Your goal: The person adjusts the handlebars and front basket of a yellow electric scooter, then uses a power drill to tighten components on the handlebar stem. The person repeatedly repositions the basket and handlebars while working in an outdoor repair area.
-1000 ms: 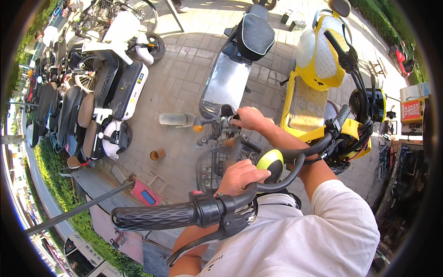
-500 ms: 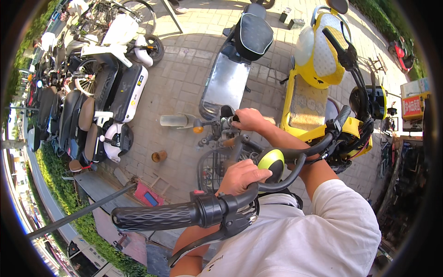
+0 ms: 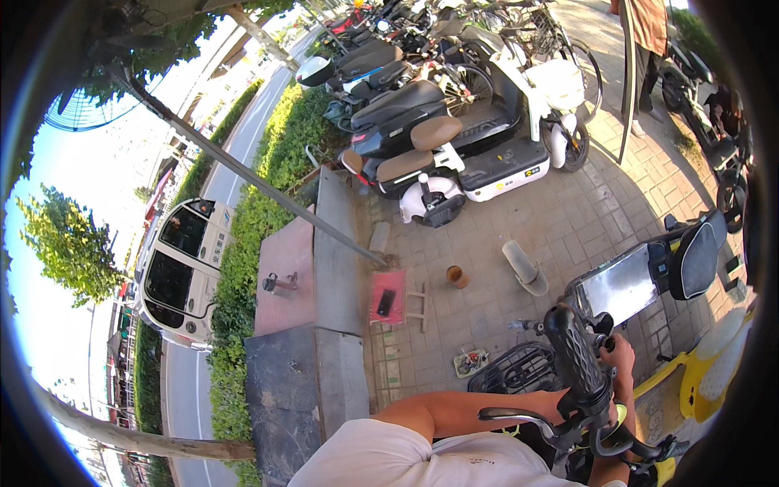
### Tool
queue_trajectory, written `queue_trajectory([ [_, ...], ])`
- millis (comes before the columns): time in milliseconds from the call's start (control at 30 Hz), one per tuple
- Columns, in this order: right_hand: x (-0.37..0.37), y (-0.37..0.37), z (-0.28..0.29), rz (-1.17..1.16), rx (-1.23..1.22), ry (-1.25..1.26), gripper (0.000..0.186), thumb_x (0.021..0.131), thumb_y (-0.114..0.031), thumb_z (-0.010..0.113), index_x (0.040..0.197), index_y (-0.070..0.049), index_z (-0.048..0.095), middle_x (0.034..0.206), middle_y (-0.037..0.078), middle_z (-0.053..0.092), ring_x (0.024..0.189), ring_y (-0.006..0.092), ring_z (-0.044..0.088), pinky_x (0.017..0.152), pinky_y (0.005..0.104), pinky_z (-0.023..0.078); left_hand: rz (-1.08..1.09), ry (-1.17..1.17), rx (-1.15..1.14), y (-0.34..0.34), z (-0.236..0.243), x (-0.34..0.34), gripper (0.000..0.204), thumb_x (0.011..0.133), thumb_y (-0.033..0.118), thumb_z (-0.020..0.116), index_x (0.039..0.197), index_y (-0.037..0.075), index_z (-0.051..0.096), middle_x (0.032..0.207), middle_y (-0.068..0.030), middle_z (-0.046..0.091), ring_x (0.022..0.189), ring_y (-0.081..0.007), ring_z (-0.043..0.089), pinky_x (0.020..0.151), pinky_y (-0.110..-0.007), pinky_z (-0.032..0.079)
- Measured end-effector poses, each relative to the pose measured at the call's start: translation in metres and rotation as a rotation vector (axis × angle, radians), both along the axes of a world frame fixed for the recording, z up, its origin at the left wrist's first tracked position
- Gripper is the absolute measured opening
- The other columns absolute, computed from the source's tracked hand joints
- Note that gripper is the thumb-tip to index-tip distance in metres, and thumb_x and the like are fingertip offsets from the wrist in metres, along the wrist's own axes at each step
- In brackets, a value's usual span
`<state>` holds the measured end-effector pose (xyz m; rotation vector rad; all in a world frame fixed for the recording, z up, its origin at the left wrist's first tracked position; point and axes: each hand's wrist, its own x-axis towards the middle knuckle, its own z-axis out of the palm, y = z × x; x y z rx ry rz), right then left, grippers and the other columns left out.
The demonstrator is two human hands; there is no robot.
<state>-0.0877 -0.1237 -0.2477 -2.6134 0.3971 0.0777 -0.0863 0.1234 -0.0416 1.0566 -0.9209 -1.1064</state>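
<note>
Black rubber marks out the handlebar (image 3: 574,357), right in the thick of it, and both hands are gathered close around it! On its right side, the right hand (image 3: 621,357) is pressed up to a dark fitting (image 3: 604,341), fingers curled narrowly there; how firmly it is gripped cannot be told. Behind the handlebar's stem the left hand (image 3: 613,413) is mostly masked, placed next to a lime cover (image 3: 623,411), and its grip cannot be made out. Below the handlebar, the left forearm is crossed by the brake lever (image 3: 515,415).

Just left of the handlebar, a wire basket (image 3: 519,369) is spotted! Up and to its left, a grey mudguard (image 3: 526,268) is laid on the paving, a brown tin (image 3: 457,277) near it. Farther left, a pink stool (image 3: 393,280) is topped by a dark phone (image 3: 385,303). Above right of the handlebar, a shiny deck (image 3: 621,290) is seen with a black seat (image 3: 696,261); lower right, a yellow scooter (image 3: 699,390) is cut by the rim. High above, a white scooter (image 3: 507,172) is parked, and far left, past the hedge (image 3: 231,333), a van (image 3: 182,272) is glimpsed!
</note>
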Motion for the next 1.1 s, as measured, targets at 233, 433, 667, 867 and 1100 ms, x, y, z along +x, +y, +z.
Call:
queue_trajectory([
  [233,0.008,-0.003,0.004,0.058,-0.007,-0.025,0.042,0.07,-0.033,0.071,0.1,-0.004,0.065,0.096,0.017,0.068,0.087,0.0383,0.066,0.073,0.0474,0.053,0.139,0.35,-0.21,-0.037,-0.094,-0.036,0.013,0.089,0.008,0.063,0.102,0.006,0.062,0.099,-0.0035,0.061,0.091,-0.0164,0.061,0.08,-0.028,0.051],
  [433,0.006,0.006,0.008,0.012,-0.008,-0.171,0.046,0.073,-0.047,0.072,0.087,-0.004,0.069,0.084,0.02,0.07,0.08,0.0394,0.067,0.074,0.0485,0.054,0.181,0.174,-0.252,-0.042,-0.076,-0.028,0.012,0.085,0.006,0.064,0.096,0.005,0.06,0.085,-0.0037,0.059,0.077,-0.0166,0.058,0.071,-0.025,0.049],
  [667,0.004,0.006,0.018,-0.087,-0.024,0.021,0.047,0.068,-0.043,0.071,0.097,-0.006,0.069,0.089,0.018,0.07,0.084,0.0366,0.068,0.076,0.0469,0.054,0.022,-0.449,-0.083,-0.027,0.037,0.014,0.019,0.079,0.007,0.064,0.096,0.002,0.059,0.088,-0.007,0.054,0.081,-0.0244,0.052,0.073,-0.035,0.041],
  [867,0.013,0.007,0.042,-0.073,-0.028,0.312,0.043,0.067,-0.033,0.07,0.101,-0.008,0.068,0.091,0.015,0.07,0.085,0.0341,0.068,0.075,0.0439,0.054,-0.029,-0.612,-0.07,-0.037,0.014,0.014,0.021,0.078,0.0,0.064,0.098,0.004,0.061,0.084,-0.0083,0.056,0.082,-0.0263,0.055,0.072,-0.035,0.043],
  [1100,0.014,0.007,0.031,-0.077,-0.078,0.271,0.039,0.071,-0.039,0.069,0.094,-0.007,0.071,0.086,0.015,0.07,0.081,0.0352,0.068,0.072,0.0449,0.054,0.069,-0.641,-0.098,-0.041,-0.001,0.007,0.015,0.086,0.007,0.067,0.1,0.005,0.064,0.076,-0.01,0.053,0.072,-0.0273,0.053,0.064,-0.038,0.042],
])
